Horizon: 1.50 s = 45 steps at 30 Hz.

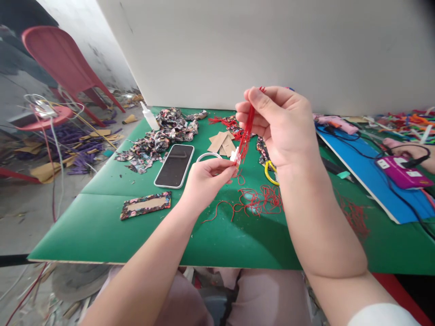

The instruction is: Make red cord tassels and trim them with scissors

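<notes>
Head view: right hand and left hand pinch red threads above the phone; a loose grip risks strands slipping out.

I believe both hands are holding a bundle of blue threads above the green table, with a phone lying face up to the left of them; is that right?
Not quite: the threads are red, not blue, as the head view shows. The rest holds: the right hand pinches the top, the left hand the bottom, above the green table, with the phone left of them.

No legible text — none anywhere
</notes>
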Tool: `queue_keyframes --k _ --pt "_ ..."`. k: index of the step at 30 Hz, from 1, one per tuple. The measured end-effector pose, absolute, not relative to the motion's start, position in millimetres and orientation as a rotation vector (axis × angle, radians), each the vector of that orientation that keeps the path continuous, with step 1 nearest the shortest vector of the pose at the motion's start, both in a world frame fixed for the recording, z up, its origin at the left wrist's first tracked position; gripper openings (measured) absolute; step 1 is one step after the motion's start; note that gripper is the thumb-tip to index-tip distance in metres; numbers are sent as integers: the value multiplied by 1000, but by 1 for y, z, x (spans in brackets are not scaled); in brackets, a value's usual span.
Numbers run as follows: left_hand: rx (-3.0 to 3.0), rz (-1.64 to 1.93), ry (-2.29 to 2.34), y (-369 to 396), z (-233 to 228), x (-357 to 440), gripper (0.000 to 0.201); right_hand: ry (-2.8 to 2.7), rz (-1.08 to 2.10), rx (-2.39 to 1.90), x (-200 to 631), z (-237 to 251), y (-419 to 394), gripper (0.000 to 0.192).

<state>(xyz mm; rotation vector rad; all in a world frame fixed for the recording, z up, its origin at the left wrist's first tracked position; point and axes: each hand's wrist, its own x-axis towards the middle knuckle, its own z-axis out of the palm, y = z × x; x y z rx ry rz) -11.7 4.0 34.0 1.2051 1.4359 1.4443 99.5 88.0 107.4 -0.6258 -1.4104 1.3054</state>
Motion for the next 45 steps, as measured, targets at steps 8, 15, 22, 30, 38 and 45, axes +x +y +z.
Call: queue_keyframes --k 8,15,22,30,38,45 --pt "1235 1431 1453 5 32 -11 13 -1305 1343 -596 97 109 86 10" --pt "1263 1377 1496 9 30 -17 16 -1426 1358 -538 101 105 92 12" --pt "1237 1540 1472 10 36 -28 24 -1458 1362 -544 99 104 90 15" --pt "1193 1522 1181 3 43 -10 34 -1488 1448 -595 87 101 83 15" --pt "1039 1380 1161 1 43 -9 22 -1505 1451 -612 87 98 89 16" --pt "1006 1350 1155 2 41 -10 22 -1481 1400 -612 94 98 95 15"
